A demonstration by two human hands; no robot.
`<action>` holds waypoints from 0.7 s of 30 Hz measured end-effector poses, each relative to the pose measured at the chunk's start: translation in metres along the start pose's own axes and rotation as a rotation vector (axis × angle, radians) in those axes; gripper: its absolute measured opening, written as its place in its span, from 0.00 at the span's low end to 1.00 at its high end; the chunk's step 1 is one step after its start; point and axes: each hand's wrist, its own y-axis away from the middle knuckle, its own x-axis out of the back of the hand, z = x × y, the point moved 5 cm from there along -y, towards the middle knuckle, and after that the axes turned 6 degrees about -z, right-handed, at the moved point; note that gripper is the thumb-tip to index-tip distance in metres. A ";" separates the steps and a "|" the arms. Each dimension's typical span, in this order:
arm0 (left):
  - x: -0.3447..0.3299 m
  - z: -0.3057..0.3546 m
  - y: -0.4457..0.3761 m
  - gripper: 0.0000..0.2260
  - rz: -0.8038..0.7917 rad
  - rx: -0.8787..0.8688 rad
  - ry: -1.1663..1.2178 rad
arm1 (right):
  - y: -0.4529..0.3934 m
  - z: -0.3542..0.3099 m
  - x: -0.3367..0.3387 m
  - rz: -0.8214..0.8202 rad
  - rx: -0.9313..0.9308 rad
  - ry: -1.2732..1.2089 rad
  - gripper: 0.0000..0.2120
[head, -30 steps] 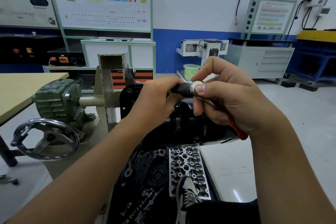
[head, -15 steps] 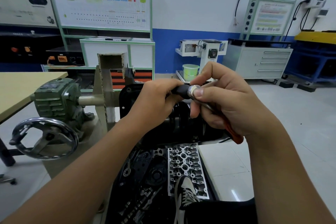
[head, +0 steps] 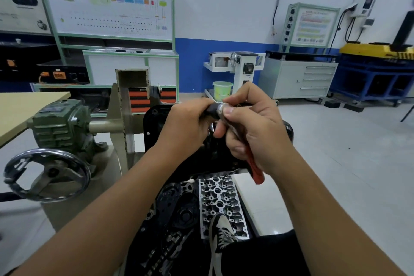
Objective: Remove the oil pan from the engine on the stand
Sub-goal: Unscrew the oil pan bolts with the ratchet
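Two hands meet in front of the black oil pan [head: 156, 119], which sits on the engine [head: 224, 154] mounted on the stand [head: 125, 123]; most of the pan is hidden behind the hands and only its dark flange to the left and a glossy edge to the right show. The left hand [head: 186, 125] is curled round a black socket [head: 212, 111], gripping it from the left. The right hand [head: 255, 132] holds a ratchet [head: 254, 168] whose red handle sticks out below the palm, and its thumb presses on the shiny metal head [head: 221, 108] where that head meets the socket. Both are held above the engine, not touching the pan. Left of the stand's post a green gearbox [head: 60, 123] carries a steel handwheel [head: 47, 175], and a pale desk [head: 24, 107] runs off the left edge. Below the hands, on the floor, lie a grey cylinder head [head: 221, 199] and dark engine parts [head: 177, 219], with the person's shoe [head: 220, 235] resting on the head's near end. Farther back stand a green-framed training board [head: 109, 2], a pale green bucket [head: 221, 89] and a grey drawer cabinet [head: 300, 78] against the blue and white wall.
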 end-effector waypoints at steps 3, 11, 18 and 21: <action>0.000 -0.003 0.001 0.05 -0.048 0.001 -0.008 | -0.004 -0.009 0.008 -0.128 -0.105 0.164 0.05; 0.000 0.000 0.006 0.05 -0.055 0.040 0.017 | -0.002 -0.006 0.008 -0.109 -0.114 0.302 0.02; -0.003 -0.002 0.003 0.03 -0.051 0.089 0.018 | 0.009 0.011 0.003 0.260 0.043 0.844 0.11; -0.006 -0.005 -0.001 0.06 -0.147 0.088 -0.042 | 0.009 0.020 -0.012 0.232 0.013 1.171 0.19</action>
